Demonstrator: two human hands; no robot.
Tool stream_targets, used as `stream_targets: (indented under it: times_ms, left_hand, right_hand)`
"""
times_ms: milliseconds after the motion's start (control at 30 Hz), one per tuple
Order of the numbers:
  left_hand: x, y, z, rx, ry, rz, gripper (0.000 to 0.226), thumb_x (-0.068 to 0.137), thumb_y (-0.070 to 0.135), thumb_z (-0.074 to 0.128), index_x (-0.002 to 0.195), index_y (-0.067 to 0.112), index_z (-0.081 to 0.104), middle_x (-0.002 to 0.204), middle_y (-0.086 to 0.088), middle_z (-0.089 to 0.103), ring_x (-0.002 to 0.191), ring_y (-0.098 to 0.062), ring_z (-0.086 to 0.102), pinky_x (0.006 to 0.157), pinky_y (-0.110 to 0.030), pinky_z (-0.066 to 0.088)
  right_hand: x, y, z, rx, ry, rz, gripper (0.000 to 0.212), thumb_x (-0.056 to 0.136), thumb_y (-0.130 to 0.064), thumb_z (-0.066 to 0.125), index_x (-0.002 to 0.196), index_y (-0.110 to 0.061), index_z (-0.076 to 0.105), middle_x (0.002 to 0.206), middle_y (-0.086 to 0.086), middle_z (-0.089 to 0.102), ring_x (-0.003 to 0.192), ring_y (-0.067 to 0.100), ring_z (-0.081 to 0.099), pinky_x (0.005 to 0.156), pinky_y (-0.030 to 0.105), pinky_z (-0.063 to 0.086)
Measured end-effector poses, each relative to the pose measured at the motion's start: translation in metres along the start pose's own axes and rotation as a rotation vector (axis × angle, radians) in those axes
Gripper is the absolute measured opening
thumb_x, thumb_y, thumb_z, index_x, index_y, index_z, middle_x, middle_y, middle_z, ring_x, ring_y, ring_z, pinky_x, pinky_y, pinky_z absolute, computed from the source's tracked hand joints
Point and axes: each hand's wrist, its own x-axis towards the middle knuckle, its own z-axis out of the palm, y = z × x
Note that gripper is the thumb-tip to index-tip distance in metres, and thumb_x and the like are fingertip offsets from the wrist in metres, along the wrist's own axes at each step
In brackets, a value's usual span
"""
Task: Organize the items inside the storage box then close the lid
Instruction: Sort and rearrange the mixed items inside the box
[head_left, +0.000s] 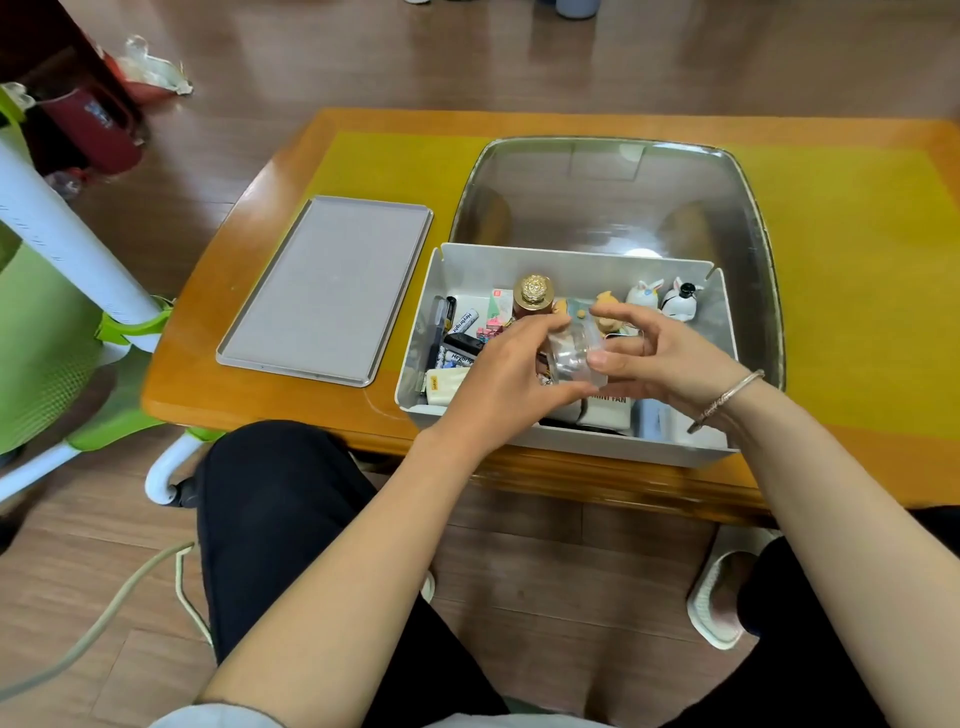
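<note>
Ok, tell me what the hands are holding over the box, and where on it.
A small clear jar, held between both hands: left hand around its left side, right hand with its grip on the right side.

One storage box (566, 441) and one flat lid (324, 291) sat on one tabletop (260, 171). Two hands, left hand (498, 384) and right hand (670, 358), held one clear jar (574, 358). Two rabbit figurines (644, 293) stood inside.

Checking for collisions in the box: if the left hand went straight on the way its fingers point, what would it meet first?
The left hand points right, at the clear container it already touches; just beyond is the right hand, though depth is unclear.
</note>
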Motion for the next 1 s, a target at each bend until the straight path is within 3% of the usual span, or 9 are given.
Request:
stream_targets:
  times_ms: [200, 300, 367, 467, 567, 700, 800, 900, 1000]
  left_hand:
    - [-0.001, 0.003, 0.003, 0.110, -0.009, 0.122, 0.065, 0.073, 0.027, 0.082, 0.129, 0.015, 0.052, 0.127, -0.001, 0.056, 0.116, -0.012, 0.050, 0.096, -0.023, 0.041]
    - [-0.003, 0.002, 0.004, 0.082, -0.023, 0.079, 0.068, 0.072, 0.033, 0.082, 0.130, 0.016, 0.051, 0.125, 0.000, 0.058, 0.112, -0.011, 0.053, 0.092, -0.023, 0.044]
    - [-0.003, 0.001, 0.003, 0.042, -0.044, 0.014, 0.071, 0.071, 0.036, 0.082, 0.131, 0.015, 0.051, 0.125, 0.000, 0.058, 0.110, -0.011, 0.054, 0.092, -0.027, 0.049]
    - [-0.003, 0.001, -0.001, 0.005, -0.079, -0.014, 0.074, 0.070, 0.036, 0.082, 0.133, 0.014, 0.051, 0.125, -0.001, 0.059, 0.107, -0.010, 0.054, 0.091, -0.030, 0.051]
    - [-0.001, 0.004, -0.005, -0.027, -0.111, -0.023, 0.074, 0.068, 0.038, 0.083, 0.132, 0.016, 0.053, 0.120, 0.004, 0.060, 0.099, -0.005, 0.055, 0.086, -0.026, 0.052]
    - [0.002, 0.004, -0.016, -0.180, -0.162, -0.162, 0.069, 0.066, 0.038, 0.084, 0.128, 0.021, 0.056, 0.106, 0.016, 0.060, 0.088, 0.005, 0.061, 0.075, -0.014, 0.052]
    - [0.003, 0.001, -0.022, -0.356, -0.189, -0.266, 0.065, 0.068, 0.034, 0.083, 0.126, 0.018, 0.059, 0.102, 0.012, 0.066, 0.082, 0.001, 0.066, 0.066, -0.016, 0.054]
    - [0.002, -0.002, -0.027, -0.388, -0.185, -0.266, 0.063, 0.071, 0.030, 0.082, 0.128, 0.022, 0.057, 0.108, 0.015, 0.064, 0.088, 0.003, 0.065, 0.067, -0.012, 0.051]
    - [0.001, -0.008, -0.035, -0.340, -0.146, -0.264, 0.065, 0.072, 0.032, 0.082, 0.130, 0.032, 0.052, 0.120, 0.014, 0.056, 0.100, 0.001, 0.060, 0.073, -0.008, 0.049]
  right_hand:
    - [0.000, -0.004, 0.004, -0.047, -0.011, 0.081, 0.051, 0.074, -0.054, 0.059, 0.116, -0.024, 0.060, 0.112, 0.013, 0.067, 0.082, 0.037, 0.070, 0.056, 0.034, 0.059]
    - [0.000, 0.001, 0.007, -0.108, 0.023, 0.062, 0.053, 0.071, -0.051, 0.061, 0.116, -0.023, 0.059, 0.117, 0.008, 0.058, 0.079, 0.032, 0.070, 0.051, 0.032, 0.057]
    - [0.001, 0.002, 0.006, -0.089, -0.015, 0.085, 0.062, 0.067, -0.046, 0.067, 0.120, -0.016, 0.057, 0.117, 0.014, 0.058, 0.083, 0.030, 0.067, 0.057, 0.035, 0.059]
    - [-0.002, 0.000, 0.002, -0.041, -0.082, 0.082, 0.056, 0.069, -0.031, 0.071, 0.117, -0.007, 0.056, 0.110, 0.025, 0.061, 0.082, 0.029, 0.066, 0.069, 0.035, 0.060]
    - [-0.004, 0.001, 0.000, -0.038, -0.070, 0.028, 0.055, 0.070, -0.020, 0.072, 0.119, -0.008, 0.052, 0.112, 0.034, 0.058, 0.086, 0.032, 0.066, 0.069, 0.033, 0.058]
    - [-0.009, 0.002, 0.002, -0.219, -0.021, -0.147, 0.051, 0.067, -0.022, 0.075, 0.112, -0.021, 0.052, 0.117, 0.012, 0.061, 0.095, 0.022, 0.069, 0.072, 0.026, 0.057]
    - [-0.013, 0.001, 0.005, -0.199, -0.015, -0.227, 0.050, 0.066, -0.020, 0.074, 0.109, -0.025, 0.050, 0.110, -0.008, 0.063, 0.097, 0.014, 0.068, 0.070, 0.020, 0.055]
    - [-0.013, 0.000, 0.011, -0.213, 0.027, -0.242, 0.048, 0.069, -0.018, 0.073, 0.109, -0.021, 0.047, 0.108, -0.004, 0.064, 0.090, 0.013, 0.070, 0.065, 0.019, 0.054]
    - [-0.008, 0.002, 0.011, -0.201, 0.209, -0.223, 0.046, 0.075, -0.015, 0.071, 0.110, -0.011, 0.042, 0.106, 0.004, 0.066, 0.081, 0.009, 0.070, 0.067, 0.021, 0.057]
